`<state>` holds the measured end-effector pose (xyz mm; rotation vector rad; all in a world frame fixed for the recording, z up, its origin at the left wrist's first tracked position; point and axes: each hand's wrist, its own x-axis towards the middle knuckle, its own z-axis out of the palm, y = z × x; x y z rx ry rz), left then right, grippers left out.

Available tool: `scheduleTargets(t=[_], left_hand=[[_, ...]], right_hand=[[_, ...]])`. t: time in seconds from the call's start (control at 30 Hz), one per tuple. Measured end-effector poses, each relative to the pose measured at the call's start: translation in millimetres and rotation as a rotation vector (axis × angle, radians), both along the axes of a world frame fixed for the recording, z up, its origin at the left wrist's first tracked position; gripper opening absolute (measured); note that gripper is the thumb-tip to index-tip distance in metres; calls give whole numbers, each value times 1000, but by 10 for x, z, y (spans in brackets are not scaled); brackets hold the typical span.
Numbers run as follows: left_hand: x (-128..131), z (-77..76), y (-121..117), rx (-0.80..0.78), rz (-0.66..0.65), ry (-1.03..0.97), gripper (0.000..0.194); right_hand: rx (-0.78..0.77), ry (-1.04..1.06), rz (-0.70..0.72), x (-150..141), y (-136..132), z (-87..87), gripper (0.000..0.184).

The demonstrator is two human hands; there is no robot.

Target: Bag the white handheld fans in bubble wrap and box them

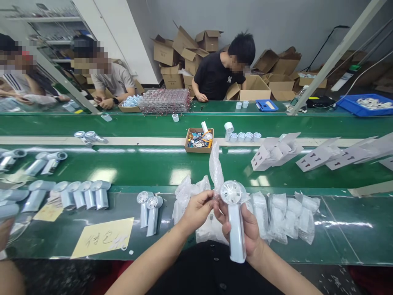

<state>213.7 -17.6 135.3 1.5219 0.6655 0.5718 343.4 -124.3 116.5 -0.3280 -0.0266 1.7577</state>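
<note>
My right hand (250, 233) is wrapped round the handle of a pale blue hand-held fan (235, 213), its round head pointing up. My left hand (198, 209) pinches the mouth of a clear bubble-wrap bag (215, 168) that rises beside the fan's head. Two more fans (149, 211) lie on the table just left of my hands. A pile of empty bubble bags (187, 192) sits behind my left hand, and bagged fans (285, 217) lie in a row to the right.
Several fans (84, 194) lie at the left above a yellow note (104, 237). On the green conveyor (153, 164) are a small cardboard box of parts (199, 140), white cartons (273, 153) and round parts (244, 136). Three people work across the line; cardboard boxes (184, 49) are stacked behind.
</note>
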Motion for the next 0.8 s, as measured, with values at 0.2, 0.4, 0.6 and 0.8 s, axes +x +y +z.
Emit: scheduleTargets(t=[0.2, 0.4, 0.6, 0.8], left_hand=[[-64, 85, 217, 50, 295, 218, 26], [-33, 322, 113, -201, 58, 215, 19], [-58, 144, -7, -409, -21, 179, 21], [-36, 51, 52, -467, 321, -91, 32]], right_hand=[[-63, -303, -181, 284, -149, 237, 34], [16, -358, 169, 219, -204, 341, 63], [-95, -427, 149, 117, -133, 212, 44], [-164, -634, 172, 130, -228, 182, 47]])
